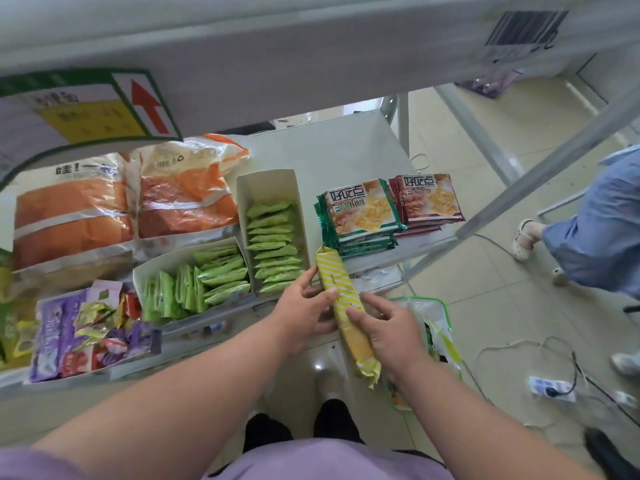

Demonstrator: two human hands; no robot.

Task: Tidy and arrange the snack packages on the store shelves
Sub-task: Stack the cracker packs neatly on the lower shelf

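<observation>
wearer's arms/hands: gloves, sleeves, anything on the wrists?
Both hands bare: left hand, right hand. No gloves, rings, watch or bands visible. Forearms uncovered up to the frame's bottom edge, no sleeves in view on them. A lilac top shows at the bottom edge.

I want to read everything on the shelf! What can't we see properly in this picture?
Head view only:
- Green-bordered paper shelf sign: writing blurred.
- Black barcode label: blurred.
- Long yellow-striped biscuit packet: middle covered by left hand and right hand.
- Green plastic basket: contents hidden behind right hand.
- Yellow-green packets: cut off by left edge.
</observation>
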